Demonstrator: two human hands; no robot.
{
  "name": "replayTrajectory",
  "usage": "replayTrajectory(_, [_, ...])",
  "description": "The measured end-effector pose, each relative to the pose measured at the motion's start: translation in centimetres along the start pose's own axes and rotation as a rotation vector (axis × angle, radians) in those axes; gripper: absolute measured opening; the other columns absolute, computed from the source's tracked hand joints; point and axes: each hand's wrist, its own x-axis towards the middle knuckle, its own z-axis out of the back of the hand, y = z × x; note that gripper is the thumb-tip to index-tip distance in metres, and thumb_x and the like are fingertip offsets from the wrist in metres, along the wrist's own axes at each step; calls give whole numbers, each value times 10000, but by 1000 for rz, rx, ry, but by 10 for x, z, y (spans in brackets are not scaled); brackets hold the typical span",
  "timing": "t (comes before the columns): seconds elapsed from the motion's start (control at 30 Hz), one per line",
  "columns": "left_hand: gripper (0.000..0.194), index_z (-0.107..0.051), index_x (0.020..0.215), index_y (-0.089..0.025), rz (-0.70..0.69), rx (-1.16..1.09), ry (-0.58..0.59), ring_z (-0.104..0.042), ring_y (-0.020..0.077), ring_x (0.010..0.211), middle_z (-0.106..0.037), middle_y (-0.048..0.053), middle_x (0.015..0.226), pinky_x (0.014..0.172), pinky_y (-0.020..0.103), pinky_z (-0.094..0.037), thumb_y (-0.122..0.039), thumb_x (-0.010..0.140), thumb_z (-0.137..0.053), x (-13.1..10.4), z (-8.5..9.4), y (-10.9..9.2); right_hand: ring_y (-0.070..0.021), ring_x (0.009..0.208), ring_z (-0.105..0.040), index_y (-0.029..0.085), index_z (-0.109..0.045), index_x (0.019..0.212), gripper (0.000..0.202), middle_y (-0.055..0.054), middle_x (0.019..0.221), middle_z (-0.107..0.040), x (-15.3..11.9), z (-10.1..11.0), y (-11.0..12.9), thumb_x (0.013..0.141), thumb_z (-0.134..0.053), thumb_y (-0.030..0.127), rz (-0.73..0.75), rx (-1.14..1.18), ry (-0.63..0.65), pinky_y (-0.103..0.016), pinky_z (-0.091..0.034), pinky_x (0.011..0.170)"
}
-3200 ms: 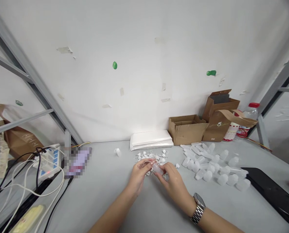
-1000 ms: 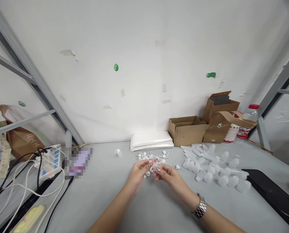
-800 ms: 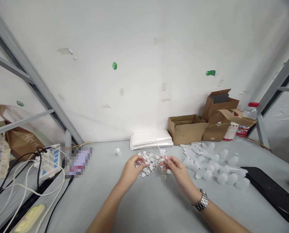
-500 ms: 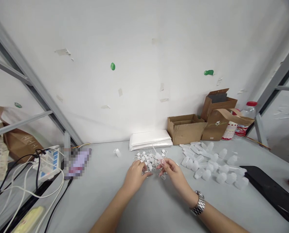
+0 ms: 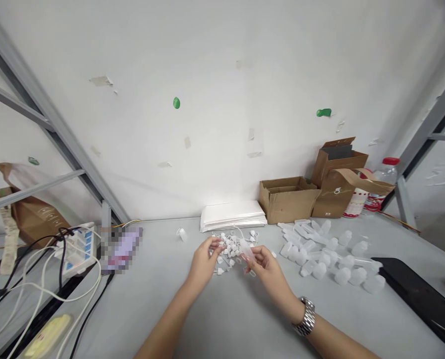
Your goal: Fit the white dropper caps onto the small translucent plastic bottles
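In the head view, my right hand (image 5: 269,269) grips a small translucent plastic bottle (image 5: 247,249) between thumb and fingers. A thin white strap loops up from the bottle's far end. My left hand (image 5: 204,262) is at the left edge of a pile of small white caps with loop straps (image 5: 230,245). Its thumb and index finger are slightly apart over the caps, and I see nothing held between them. Several more translucent bottles (image 5: 320,269) lie loosely to the right of my right hand.
Behind the pile lies a stack of white sheets (image 5: 233,215), beside an open cardboard box (image 5: 290,204) and a brown paper bag (image 5: 333,194). A single white cap piece (image 5: 182,234) sits to the left. A black case (image 5: 420,294) is right; a power strip (image 5: 81,252) with cables is left.
My left hand has moved up and slightly left, uncovering caps at the near side of the pile. The bottle in my right hand has turned and shows more of its body.
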Motion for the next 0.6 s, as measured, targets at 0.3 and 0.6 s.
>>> replayTrajectory(0.3, [224, -642, 766, -148, 300, -858, 147, -588, 159, 819, -655, 59, 849, 796, 277, -412, -336, 654, -688, -13, -18, -8, -178, 674, -529, 206, -515, 781, 227, -9, 690, -575, -11, -8, -11, 733, -593, 413, 132, -352, -3, -307, -415, 657])
replayTrajectory(0.6, [259, -678, 785, -145, 264, -669, 126, -587, 209, 899, -686, 81, 890, 837, 311, -402, -336, 614, -715, -14, -18, -6, -220, 703, -501, 216, -576, 814, 189, -27, 620, -564, -12, -2, -13, 759, -576, 397, 318, -594, -43, -376, -376, 736])
